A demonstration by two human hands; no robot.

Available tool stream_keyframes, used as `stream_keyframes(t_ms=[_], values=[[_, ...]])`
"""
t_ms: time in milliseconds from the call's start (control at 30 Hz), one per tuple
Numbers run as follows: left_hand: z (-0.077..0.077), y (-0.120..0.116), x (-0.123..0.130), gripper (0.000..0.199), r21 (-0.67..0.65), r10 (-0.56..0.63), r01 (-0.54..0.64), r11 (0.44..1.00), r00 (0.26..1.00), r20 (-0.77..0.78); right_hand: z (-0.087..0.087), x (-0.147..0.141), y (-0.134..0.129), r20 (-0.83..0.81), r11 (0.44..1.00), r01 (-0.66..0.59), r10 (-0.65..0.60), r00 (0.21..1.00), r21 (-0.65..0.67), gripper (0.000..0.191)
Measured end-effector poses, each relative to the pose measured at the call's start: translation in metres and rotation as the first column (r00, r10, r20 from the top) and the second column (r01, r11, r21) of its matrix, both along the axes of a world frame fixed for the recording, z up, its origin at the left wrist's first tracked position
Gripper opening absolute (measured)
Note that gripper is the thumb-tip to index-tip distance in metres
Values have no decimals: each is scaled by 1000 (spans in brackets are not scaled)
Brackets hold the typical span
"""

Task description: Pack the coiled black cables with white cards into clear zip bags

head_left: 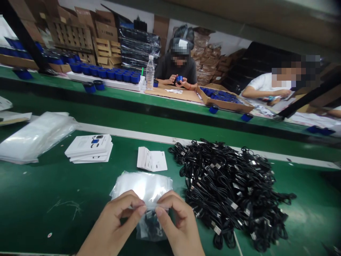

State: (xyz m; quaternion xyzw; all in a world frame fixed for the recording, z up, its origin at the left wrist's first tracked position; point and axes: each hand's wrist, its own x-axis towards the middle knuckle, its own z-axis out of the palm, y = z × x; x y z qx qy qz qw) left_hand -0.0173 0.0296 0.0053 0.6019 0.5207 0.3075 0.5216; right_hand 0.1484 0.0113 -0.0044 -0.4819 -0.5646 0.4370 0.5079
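Cable heap: black cables (pixel 229 192) with silvery plugs, spread in a broad tangle on the green table (pixel 34 199).
Booklets: a small white stack (pixel 157 160), fanned at one end, just left of the heap's far corner.
Leaflets: a thicker printed pile (pixel 89 149), farther left of the heap.
Plastic bundle: a bulky clear package (pixel 37 137), well left of the heap — the farthest of these from it.
Flat bags: a glossy stack (pixel 144 183) near the heap's left side, its near edge partly covered by the fingers.
Ledge: beyond the heap, with blue round containers (pixel 106 73), a clear bottle (pixel 150 74) and a carton (pixel 226 103); behind it, a person in dark clothing (pixel 163 67) holds a blue container.
Filled bag: a small clear bag (pixel 150 229) left of the heap, with something dark inside — exactly what, I cannot tell.
Left hand: (pixel 114 218) thumb and forefinger pinched together on that bag's top edge.
Right hand: (pixel 178 217) nearer the heap, pinching the same edge just beside the left.
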Motion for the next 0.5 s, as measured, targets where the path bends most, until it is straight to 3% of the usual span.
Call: stream_keyframes(t_ms=[133, 267, 367, 500], values=[[2, -2, 5, 25, -20, 59, -58, 998, 996, 61, 0, -1, 0, 74, 1000, -29, 29, 997, -1, 18], [0, 0, 3, 24, -73, -31, 34, 997, 998, 48, 3, 1, -1, 134, 999, -49, 51, 990, -18, 20], [-4, 1, 1, 23, -47, -98, 98, 994, 995, 4, 3, 1, -3, 182, 998, -38, 28, 983, 53, 21], [-7, 0, 1, 26, 60, -74, 80, 995, 993, -96, -10, -11, -8, 213, 983, 45, -83, 974, 176, 21]])
